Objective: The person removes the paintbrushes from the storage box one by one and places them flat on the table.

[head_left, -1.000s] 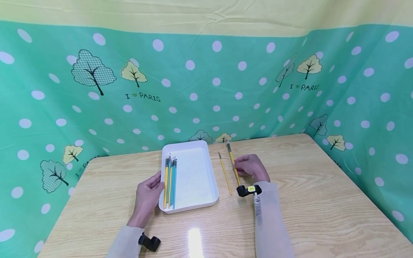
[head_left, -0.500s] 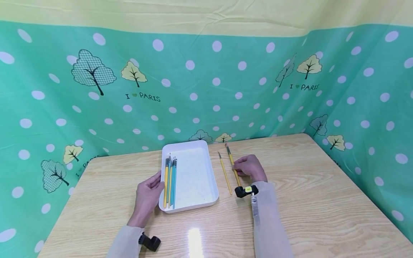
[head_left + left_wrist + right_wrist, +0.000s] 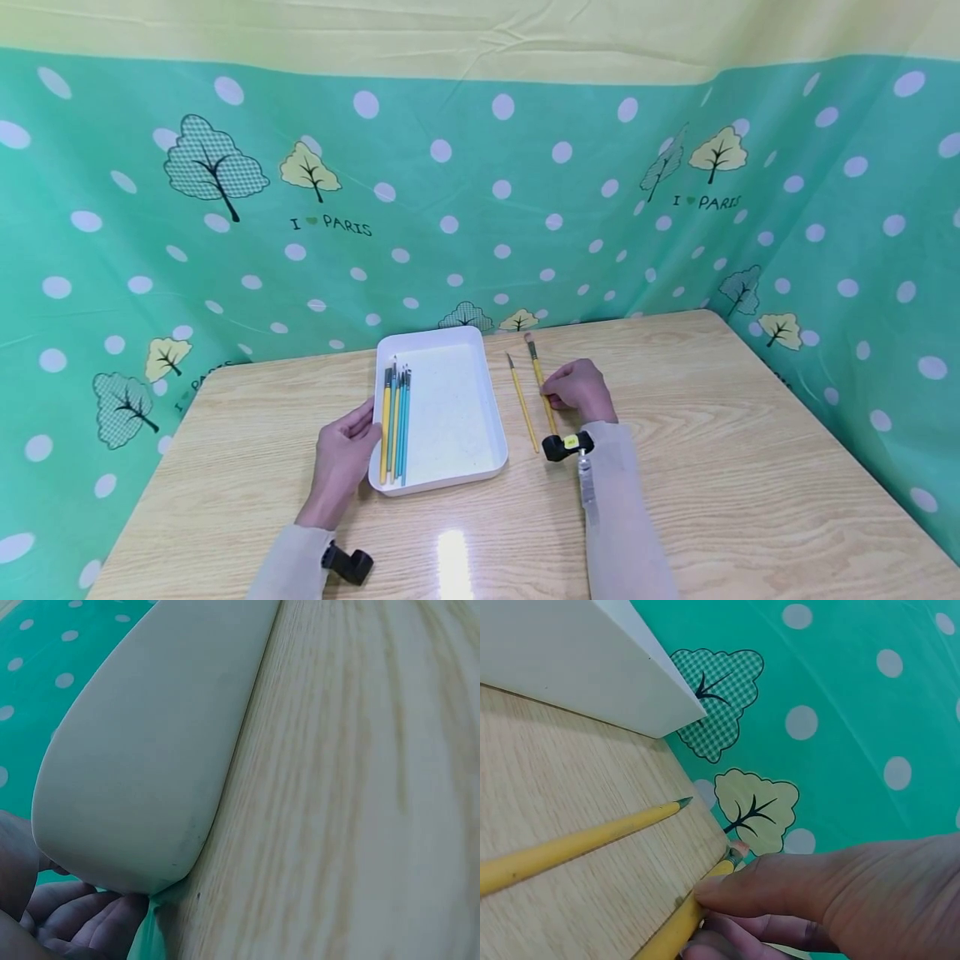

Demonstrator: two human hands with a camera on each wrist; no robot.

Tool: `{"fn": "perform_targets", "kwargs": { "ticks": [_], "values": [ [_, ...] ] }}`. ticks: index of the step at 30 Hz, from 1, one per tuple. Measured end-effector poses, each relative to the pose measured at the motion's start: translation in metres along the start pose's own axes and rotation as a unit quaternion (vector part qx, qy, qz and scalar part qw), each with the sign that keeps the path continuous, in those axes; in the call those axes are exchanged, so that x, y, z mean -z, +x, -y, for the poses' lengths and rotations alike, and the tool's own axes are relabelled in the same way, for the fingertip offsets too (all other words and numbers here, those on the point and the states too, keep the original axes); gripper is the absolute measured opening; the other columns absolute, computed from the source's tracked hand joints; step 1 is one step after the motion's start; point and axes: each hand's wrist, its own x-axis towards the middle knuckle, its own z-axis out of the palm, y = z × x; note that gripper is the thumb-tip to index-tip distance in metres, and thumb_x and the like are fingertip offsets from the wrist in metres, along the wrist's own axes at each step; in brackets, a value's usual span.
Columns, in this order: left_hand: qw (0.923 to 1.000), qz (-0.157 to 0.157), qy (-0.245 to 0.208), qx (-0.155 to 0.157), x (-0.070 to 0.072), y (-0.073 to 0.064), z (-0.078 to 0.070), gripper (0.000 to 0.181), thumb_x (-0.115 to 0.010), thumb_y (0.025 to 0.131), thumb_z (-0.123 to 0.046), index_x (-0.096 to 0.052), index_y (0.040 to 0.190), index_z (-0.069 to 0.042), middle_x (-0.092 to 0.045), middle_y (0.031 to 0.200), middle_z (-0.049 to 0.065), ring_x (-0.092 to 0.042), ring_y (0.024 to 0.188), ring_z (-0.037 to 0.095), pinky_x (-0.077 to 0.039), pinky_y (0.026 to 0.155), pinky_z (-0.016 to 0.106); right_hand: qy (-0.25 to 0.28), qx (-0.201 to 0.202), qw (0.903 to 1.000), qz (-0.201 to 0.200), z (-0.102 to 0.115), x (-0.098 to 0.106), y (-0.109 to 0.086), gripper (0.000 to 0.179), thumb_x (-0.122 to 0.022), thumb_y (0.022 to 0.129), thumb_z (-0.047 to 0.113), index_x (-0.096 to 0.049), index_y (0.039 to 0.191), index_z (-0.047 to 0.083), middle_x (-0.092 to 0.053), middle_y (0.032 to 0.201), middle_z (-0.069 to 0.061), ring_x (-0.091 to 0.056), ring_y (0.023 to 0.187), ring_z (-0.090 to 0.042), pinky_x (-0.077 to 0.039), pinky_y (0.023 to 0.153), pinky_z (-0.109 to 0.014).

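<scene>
White and shallow, the tray (image 3: 453, 417) is gripped near nine o'clock by the left hand (image 3: 344, 450); towards three, the right hand (image 3: 581, 389) pinches the thicker yellow brush (image 3: 537, 372).

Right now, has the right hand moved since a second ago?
Yes, slightly: in the head view, the right hand has shifted left, toward the white tray, which hasn't moved on the wooden table.
</scene>
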Motion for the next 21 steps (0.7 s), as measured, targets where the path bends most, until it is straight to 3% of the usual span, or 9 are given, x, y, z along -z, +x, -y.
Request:
{"fn": "perform_targets", "kwargs": {
  "ticks": [7, 21],
  "values": [
    [0.9999, 0.002, 0.008, -0.007, -0.0007, 0.0000, 0.0010, 0.053, -0.053, 0.102, -0.013, -0.043, 0.154, -0.013, -0.048, 0.157, 0.015, -0.050, 0.143, 0.029, -0.047, 0.113, 0.035, 0.012, -0.011, 0.9999, 0.002, 0.0004, 0.0009, 0.0001, 0.011, -0.078, 0.086, 0.006, -0.075, 0.094, -0.001, -0.073, 0.081, -0.009, -0.067, 0.065, -0.013, -0.063, 0.061, -0.023],
    [1.0000, 0.000, 0.004, -0.008, -0.0001, -0.0003, 0.0009, 0.053, -0.055, 0.102, -0.013, -0.045, 0.153, -0.013, -0.048, 0.157, 0.015, -0.050, 0.143, 0.028, -0.047, 0.113, 0.034, 0.010, 0.008, 0.9999, 0.010, -0.0002, 0.0019, -0.0011, 0.011, -0.076, 0.086, 0.005, -0.075, 0.095, -0.001, -0.071, 0.079, -0.008, -0.066, 0.065, -0.012, -0.063, 0.063, -0.024]
  ]
}}
